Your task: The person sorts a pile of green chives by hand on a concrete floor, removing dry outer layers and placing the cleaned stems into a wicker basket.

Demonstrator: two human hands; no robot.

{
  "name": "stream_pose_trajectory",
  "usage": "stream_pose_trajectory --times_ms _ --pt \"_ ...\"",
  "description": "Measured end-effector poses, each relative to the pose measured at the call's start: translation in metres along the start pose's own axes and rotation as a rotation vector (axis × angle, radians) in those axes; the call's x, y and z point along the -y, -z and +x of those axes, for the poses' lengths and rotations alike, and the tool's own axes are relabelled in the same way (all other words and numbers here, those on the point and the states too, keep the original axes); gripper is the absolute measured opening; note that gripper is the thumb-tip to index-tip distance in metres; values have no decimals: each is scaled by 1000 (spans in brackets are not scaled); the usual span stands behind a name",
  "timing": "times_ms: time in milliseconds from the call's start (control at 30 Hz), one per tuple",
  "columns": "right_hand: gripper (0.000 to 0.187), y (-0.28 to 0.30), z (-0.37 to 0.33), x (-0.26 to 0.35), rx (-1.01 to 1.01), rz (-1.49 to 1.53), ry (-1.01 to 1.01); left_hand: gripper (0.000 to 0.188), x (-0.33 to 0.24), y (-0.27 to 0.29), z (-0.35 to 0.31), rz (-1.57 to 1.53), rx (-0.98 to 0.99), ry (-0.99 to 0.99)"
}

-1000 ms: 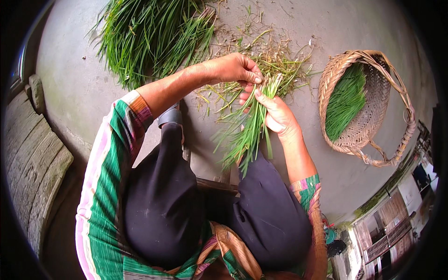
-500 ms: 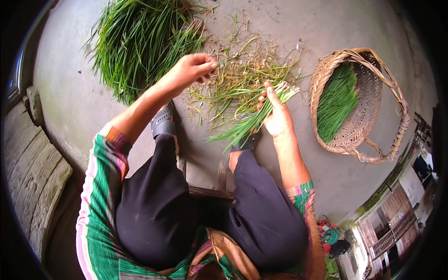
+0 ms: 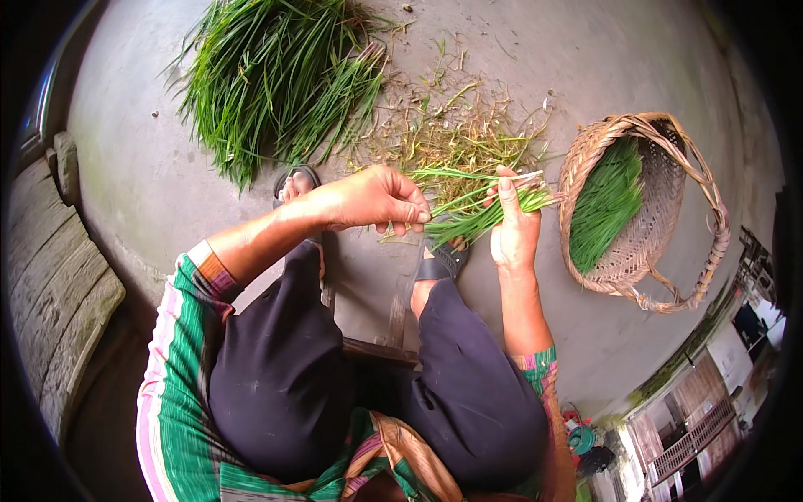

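Observation:
A small bunch of garlic chives [image 3: 477, 219] is gripped in my right hand [image 3: 514, 226], its pale stem ends pointing right and its green blades left. My left hand [image 3: 378, 201] is closed in a pinch at the leaf end of that bunch, thumb and forefinger on a few blades. Just beyond the hands lies a scatter of yellowed leaf scraps [image 3: 460, 138] on the floor. A large heap of uncleaned chives [image 3: 276, 84] lies at the far left. To the right, a woven basket [image 3: 577, 180] on its side holds a neat pile of chives [image 3: 606, 205].
My knees and sandalled feet [image 3: 442, 261] are below the hands, with a wooden stool bar [image 3: 376, 350] between my legs. A weathered plank [image 3: 58, 284] stands at the left edge. Household items, including a green object [image 3: 582, 439], show at the lower right.
My left hand has moved right and nearer, from above the scraps to the bunch's blades, and now pinches them. The bunch stays in my right hand. The view has shifted slightly.

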State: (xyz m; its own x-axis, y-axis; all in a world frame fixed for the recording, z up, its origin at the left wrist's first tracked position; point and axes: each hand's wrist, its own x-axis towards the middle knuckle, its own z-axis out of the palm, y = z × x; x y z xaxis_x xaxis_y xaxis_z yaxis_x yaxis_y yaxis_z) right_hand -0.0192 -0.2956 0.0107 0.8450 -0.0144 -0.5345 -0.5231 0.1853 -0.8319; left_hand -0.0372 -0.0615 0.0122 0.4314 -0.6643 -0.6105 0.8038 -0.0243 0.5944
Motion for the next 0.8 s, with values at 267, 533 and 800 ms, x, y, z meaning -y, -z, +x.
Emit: stream_pose_trajectory --times_ms 267,533,800 --pt "19 -5 -6 -2 38 14 39 14 11 4 10 103 -206 -16" --pt "16 -26 -36 23 205 95 67 30 85 32 36 195 -263 95" --pt "18 -28 -48 17 452 310 -612 17 30 102 11 946 -869 -231"
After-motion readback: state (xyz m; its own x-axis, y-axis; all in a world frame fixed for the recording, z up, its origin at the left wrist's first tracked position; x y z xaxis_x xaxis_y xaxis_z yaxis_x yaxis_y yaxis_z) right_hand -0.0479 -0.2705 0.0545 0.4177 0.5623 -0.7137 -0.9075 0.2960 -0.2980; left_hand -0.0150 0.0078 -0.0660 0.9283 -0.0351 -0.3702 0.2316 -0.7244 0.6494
